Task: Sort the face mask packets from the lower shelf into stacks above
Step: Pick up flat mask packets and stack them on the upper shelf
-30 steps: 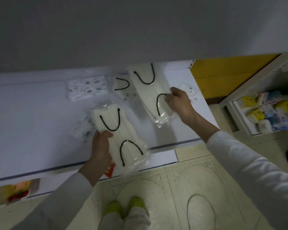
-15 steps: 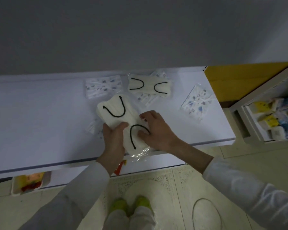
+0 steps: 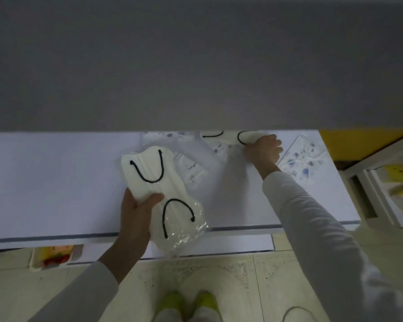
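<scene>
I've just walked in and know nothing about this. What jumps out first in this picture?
The left hand grips a white mask packet with bold black ear loops, held over the front of the white shelf. Further back, the right hand grasps a second such packet, half hidden under the grey board above. Printed packets lie flat at the shelf's right end.

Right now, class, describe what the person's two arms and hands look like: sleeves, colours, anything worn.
Both arms wear long, plain white sleeves; the left sleeve and right sleeve reach to the wrists, with no markings visible. The left hand and right hand are bare: no gloves, and no ring, watch or bracelet shows in this dim view.
</scene>
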### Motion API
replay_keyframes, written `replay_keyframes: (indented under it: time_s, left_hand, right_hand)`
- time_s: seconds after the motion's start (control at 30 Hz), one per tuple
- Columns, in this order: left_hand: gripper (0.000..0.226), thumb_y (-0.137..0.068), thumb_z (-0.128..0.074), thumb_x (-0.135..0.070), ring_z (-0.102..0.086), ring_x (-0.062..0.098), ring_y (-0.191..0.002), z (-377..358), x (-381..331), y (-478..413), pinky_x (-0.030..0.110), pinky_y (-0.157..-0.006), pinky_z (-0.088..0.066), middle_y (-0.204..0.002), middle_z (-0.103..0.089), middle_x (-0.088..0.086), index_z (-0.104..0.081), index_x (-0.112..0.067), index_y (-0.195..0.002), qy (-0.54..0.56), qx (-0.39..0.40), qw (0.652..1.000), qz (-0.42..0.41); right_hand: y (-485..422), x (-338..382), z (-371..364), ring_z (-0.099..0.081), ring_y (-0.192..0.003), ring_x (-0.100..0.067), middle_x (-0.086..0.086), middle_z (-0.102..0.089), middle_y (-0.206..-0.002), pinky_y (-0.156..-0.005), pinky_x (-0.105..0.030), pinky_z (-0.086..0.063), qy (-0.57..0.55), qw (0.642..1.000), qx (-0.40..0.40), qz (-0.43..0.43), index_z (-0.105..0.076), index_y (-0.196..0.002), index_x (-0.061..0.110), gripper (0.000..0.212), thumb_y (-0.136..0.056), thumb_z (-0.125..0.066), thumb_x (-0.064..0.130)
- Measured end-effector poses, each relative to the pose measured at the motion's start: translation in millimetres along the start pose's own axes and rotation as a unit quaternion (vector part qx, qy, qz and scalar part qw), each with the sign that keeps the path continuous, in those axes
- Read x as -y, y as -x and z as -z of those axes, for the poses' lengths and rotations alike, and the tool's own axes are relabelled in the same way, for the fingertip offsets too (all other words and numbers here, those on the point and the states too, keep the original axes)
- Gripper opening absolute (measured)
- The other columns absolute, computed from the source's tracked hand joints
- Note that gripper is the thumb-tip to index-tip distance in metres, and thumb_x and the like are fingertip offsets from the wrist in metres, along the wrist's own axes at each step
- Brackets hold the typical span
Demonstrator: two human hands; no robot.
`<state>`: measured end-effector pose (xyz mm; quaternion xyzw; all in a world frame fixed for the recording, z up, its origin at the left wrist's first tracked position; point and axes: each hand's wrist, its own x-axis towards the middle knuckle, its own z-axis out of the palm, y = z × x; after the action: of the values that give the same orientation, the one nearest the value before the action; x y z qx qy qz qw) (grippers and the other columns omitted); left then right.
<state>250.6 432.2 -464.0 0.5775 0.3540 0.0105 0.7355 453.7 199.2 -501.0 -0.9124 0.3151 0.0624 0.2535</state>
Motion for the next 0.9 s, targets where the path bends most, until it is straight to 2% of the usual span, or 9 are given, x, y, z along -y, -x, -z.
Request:
replay_keyframes:
  time_s: [0.17, 0.37, 0.4, 0.5, 0.57, 0.63, 0.7, 0.8, 0.9]
  left_hand:
    - [0.048, -0.073, -0.071, -0.006, -0.064, 0.035, -0.098, 4.2, 9.8, 1.0, 0.054, -0.079, -0.055, -0.110, -0.066, 0.013, -0.058, -0.015, -0.118, -0.012, -0.005, 1.000, -0.009]
    - [0.045, -0.078, -0.067, -0.002, -0.064, 0.032, -0.098, -2.4, 13.1, 2.0, 0.050, -0.079, -0.055, -0.111, -0.065, 0.011, -0.056, -0.016, -0.119, -0.003, 0.010, 1.000, 0.000]
    - [0.043, -0.079, -0.066, -0.003, -0.063, 0.031, -0.098, -4.2, 13.4, 2.5, 0.050, -0.078, -0.055, -0.110, -0.065, 0.011, -0.056, -0.016, -0.119, -0.003, 0.012, 1.000, 0.006]
    - [0.035, -0.083, -0.059, -0.004, -0.061, 0.032, -0.097, -10.3, 10.7, 7.6, 0.045, -0.074, -0.053, -0.108, -0.063, 0.013, -0.054, -0.013, -0.117, -0.001, 0.010, 1.000, 0.019]
    - [0.031, -0.085, -0.054, -0.003, -0.059, 0.032, -0.094, -14.5, 6.8, 11.9, 0.040, -0.071, -0.051, -0.105, -0.062, 0.013, -0.053, -0.010, -0.116, -0.003, 0.008, 1.000, 0.023]
    - [0.029, -0.086, -0.051, -0.002, -0.058, 0.030, -0.092, -19.1, 0.0, 17.9, 0.039, -0.071, -0.050, -0.101, -0.061, 0.011, -0.052, -0.009, -0.114, -0.013, 0.017, 1.000, 0.017]
    - [0.026, -0.087, -0.051, -0.002, -0.058, 0.029, -0.094, -23.8, -6.2, 23.8, 0.044, -0.080, -0.051, -0.099, -0.061, 0.009, -0.053, -0.012, -0.111, -0.024, 0.029, 0.999, 0.016]
    - [0.024, -0.087, -0.052, -0.005, -0.059, 0.029, -0.095, -32.5, -14.9, 37.1, 0.045, -0.087, -0.049, -0.100, -0.064, 0.010, -0.058, -0.015, -0.108, -0.028, 0.062, 0.997, 0.030]
    - [0.020, -0.090, -0.053, -0.021, -0.063, 0.027, -0.084, -37.3, -22.6, 51.0, 0.036, -0.075, -0.052, -0.099, -0.067, 0.015, -0.063, -0.012, -0.105, 0.054, 0.089, 0.991, 0.088]
  right_hand:
    - [0.1, 4.8, -2.5, -0.055, -0.118, -0.035, -0.017, -0.053, -0.130, -0.100, -0.039, -0.045, -0.131, 0.990, 0.005, -0.053, -0.045, -0.127, 0.001, 0.050, -0.083, -0.061, 0.019]
    - [13.2, -3.7, 25.0, -0.056, -0.107, -0.036, -0.019, -0.061, -0.113, -0.090, -0.035, -0.045, -0.237, 0.971, -0.021, 0.025, -0.056, -0.112, -0.002, 0.031, -0.086, -0.048, 0.012]
    - [19.4, -4.7, 36.6, -0.058, -0.100, -0.036, -0.019, -0.062, -0.104, -0.086, -0.034, -0.046, -0.258, 0.964, -0.026, 0.050, -0.056, -0.106, -0.003, 0.027, -0.086, -0.046, 0.011]
    - [37.0, -5.0, 74.3, -0.053, -0.066, -0.025, -0.013, -0.056, -0.072, -0.056, -0.028, -0.041, -0.336, 0.935, 0.008, 0.115, -0.056, -0.077, 0.002, 0.016, -0.072, -0.047, 0.014]
    - [49.0, 0.5, 99.5, -0.044, -0.055, -0.018, -0.010, -0.049, -0.061, -0.052, -0.027, -0.035, -0.370, 0.917, 0.061, 0.134, -0.050, -0.063, 0.011, 0.007, -0.069, -0.047, 0.007]
    - [68.1, 8.3, 122.9, -0.039, -0.051, -0.011, -0.004, -0.045, -0.057, -0.053, -0.024, -0.033, -0.339, 0.915, 0.137, 0.170, -0.043, -0.059, 0.015, 0.030, -0.079, -0.044, -0.008]
    - [91.7, 14.1, 140.2, -0.037, -0.046, -0.005, 0.003, -0.043, -0.050, -0.049, -0.018, -0.030, -0.283, 0.908, 0.217, 0.221, -0.038, -0.057, 0.016, 0.040, -0.083, -0.039, -0.014]
    - [125.4, 22.5, 143.8, -0.036, -0.050, -0.009, -0.002, -0.042, -0.056, -0.049, -0.022, -0.029, -0.194, 0.892, 0.306, 0.270, -0.051, -0.063, 0.007, 0.027, -0.081, -0.042, -0.013]
    - [149.6, 29.8, 129.3, -0.048, -0.060, -0.013, -0.001, -0.051, -0.066, -0.052, -0.019, -0.035, -0.045, 0.879, 0.302, 0.367, -0.061, -0.092, -0.005, 0.016, -0.082, -0.050, -0.002]
